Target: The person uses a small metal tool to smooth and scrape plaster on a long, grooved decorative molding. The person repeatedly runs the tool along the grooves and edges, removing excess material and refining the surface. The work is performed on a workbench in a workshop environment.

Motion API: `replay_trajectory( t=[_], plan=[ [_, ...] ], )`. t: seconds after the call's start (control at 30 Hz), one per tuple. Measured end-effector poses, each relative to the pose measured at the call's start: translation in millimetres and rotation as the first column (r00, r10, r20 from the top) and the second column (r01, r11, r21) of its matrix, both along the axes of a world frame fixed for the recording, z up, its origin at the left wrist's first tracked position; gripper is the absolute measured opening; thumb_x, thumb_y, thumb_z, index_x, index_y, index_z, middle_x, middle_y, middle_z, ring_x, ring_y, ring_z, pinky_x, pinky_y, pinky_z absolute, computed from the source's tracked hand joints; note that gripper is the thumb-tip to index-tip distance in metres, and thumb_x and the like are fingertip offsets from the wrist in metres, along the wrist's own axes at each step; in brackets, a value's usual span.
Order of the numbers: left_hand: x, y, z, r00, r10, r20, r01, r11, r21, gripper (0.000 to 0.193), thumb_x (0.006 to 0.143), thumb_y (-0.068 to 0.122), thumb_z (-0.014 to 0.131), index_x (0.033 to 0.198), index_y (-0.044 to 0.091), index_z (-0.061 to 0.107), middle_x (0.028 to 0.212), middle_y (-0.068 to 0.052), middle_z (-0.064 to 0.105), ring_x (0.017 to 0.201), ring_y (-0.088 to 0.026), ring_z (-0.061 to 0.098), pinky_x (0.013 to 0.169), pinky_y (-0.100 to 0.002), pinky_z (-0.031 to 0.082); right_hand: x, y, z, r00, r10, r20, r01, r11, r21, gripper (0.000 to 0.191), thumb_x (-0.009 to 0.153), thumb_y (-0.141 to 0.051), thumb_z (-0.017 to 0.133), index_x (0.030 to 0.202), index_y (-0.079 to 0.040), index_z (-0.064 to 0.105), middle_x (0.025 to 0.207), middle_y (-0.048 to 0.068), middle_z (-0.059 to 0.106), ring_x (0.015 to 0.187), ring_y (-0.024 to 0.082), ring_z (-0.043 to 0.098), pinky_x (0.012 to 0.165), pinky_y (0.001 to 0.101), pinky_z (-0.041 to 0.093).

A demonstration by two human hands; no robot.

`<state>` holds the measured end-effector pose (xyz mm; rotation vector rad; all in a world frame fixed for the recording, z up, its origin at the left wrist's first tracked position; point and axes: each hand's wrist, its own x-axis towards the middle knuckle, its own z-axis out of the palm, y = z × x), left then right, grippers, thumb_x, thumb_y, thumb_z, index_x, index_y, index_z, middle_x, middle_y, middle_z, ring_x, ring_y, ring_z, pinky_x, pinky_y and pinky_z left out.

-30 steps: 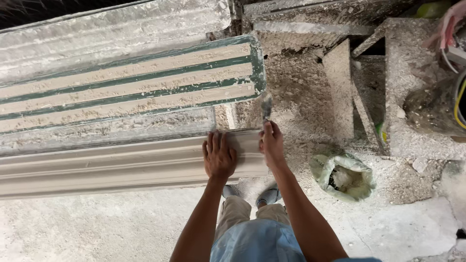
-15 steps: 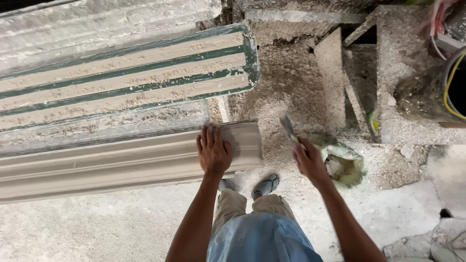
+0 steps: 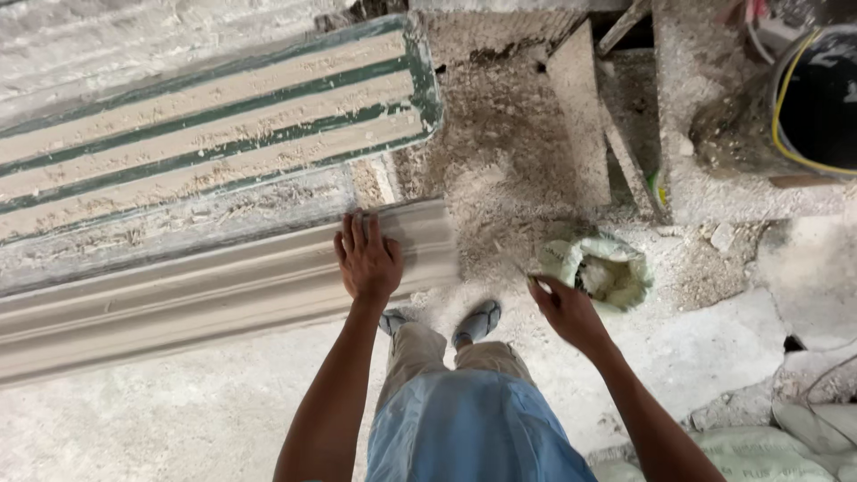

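Dusty plaster workshop, grit all over the floor (image 3: 178,419) and a green-striped mould (image 3: 214,116) lying up top. Left hand (image 3: 368,259) is spread flat, fingers together, pressing on the end of the long pale plaster cornice (image 3: 178,295) that runs off to the left. Right hand (image 3: 567,312) hovers well clear of the cornice, closed around a small tool, mostly hidden, just beside an open green sack (image 3: 603,268) of white plaster. Black bucket (image 3: 817,98) sits far right.
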<state>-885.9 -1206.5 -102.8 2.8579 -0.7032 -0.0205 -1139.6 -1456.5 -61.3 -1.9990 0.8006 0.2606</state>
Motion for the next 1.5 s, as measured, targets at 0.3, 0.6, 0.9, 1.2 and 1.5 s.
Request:
replay_trajectory(
  t=[0.3, 0.6, 0.9, 1.2, 1.5],
  plan=[
    [-0.9, -3.7, 6.4, 1.0, 0.018, -0.014, -0.018, 0.999, -0.028, 0.056, 0.099, 0.035, 0.04, 0.147, 0.009, 0.047, 0.158, -0.02, 0.042, 0.153, -0.039, 0.029, 0.124, -0.057, 0.021, 18.6, 31.8, -4.0, 0.995, -0.004, 0.101, 0.0, 0.999, 0.036, 0.044, 0.101, -0.038, 0.058, 0.132, -0.008, 0.067, 0.055, 0.008, 0.059, 0.045, 0.013, 0.049, 0.045, 0.0351, 0.039],
    [-3.0, -3.4, 5.8, 1.0, 0.019, -0.005, -0.019, 0.999, -0.028, 0.056, 0.098, 0.035, 0.041, 0.147, 0.01, 0.048, 0.157, -0.02, 0.042, 0.152, -0.039, 0.03, 0.123, -0.058, 0.022, 25.2, 50.9, 0.3, 0.997, -0.013, 0.074, 0.005, 0.995, 0.103, 0.045, 0.101, -0.04, 0.055, 0.132, -0.009, 0.066, 0.06, 0.006, 0.064, 0.047, 0.015, 0.053, 0.047, 0.0367, 0.043],
    [-0.8, -3.3, 5.6, 0.998, 0.022, -0.055, -0.023, 1.0, -0.016, 0.059, 0.096, 0.038, 0.041, 0.148, 0.009, 0.047, 0.155, -0.02, 0.043, 0.152, -0.04, 0.029, 0.124, -0.057, 0.018, 21.9, 59.0, 1.4, 0.987, -0.1, 0.123, 0.097, 0.995, 0.029, 0.042, 0.099, -0.037, 0.06, 0.128, -0.008, 0.069, 0.055, 0.011, 0.058, 0.046, 0.016, 0.052, 0.046, 0.0359, 0.042],
    [-1.4, -2.8, 6.8, 1.0, 0.023, -0.017, -0.023, 1.0, 0.002, 0.058, 0.096, 0.035, 0.042, 0.147, 0.008, 0.046, 0.158, -0.021, 0.042, 0.152, -0.039, 0.029, 0.124, -0.056, 0.021, 15.1, 62.2, 12.5, 0.978, -0.118, 0.174, 0.114, 0.993, 0.032, 0.037, 0.1, -0.033, 0.061, 0.125, -0.006, 0.069, 0.054, 0.007, 0.059, 0.046, 0.01, 0.053, 0.045, 0.0328, 0.041],
    [-1.6, -1.5, 7.0, 1.0, -0.006, 0.002, 0.006, 1.0, -0.023, 0.056, 0.098, 0.034, 0.043, 0.148, 0.008, 0.046, 0.156, -0.021, 0.043, 0.152, -0.041, 0.029, 0.124, -0.058, 0.022, 35.4, 62.5, 27.9, 0.986, -0.138, 0.094, 0.13, 0.988, 0.087, 0.037, 0.101, -0.032, 0.058, 0.124, -0.005, 0.069, 0.054, 0.01, 0.059, 0.046, 0.013, 0.052, 0.045, 0.0334, 0.04]
  ],
)
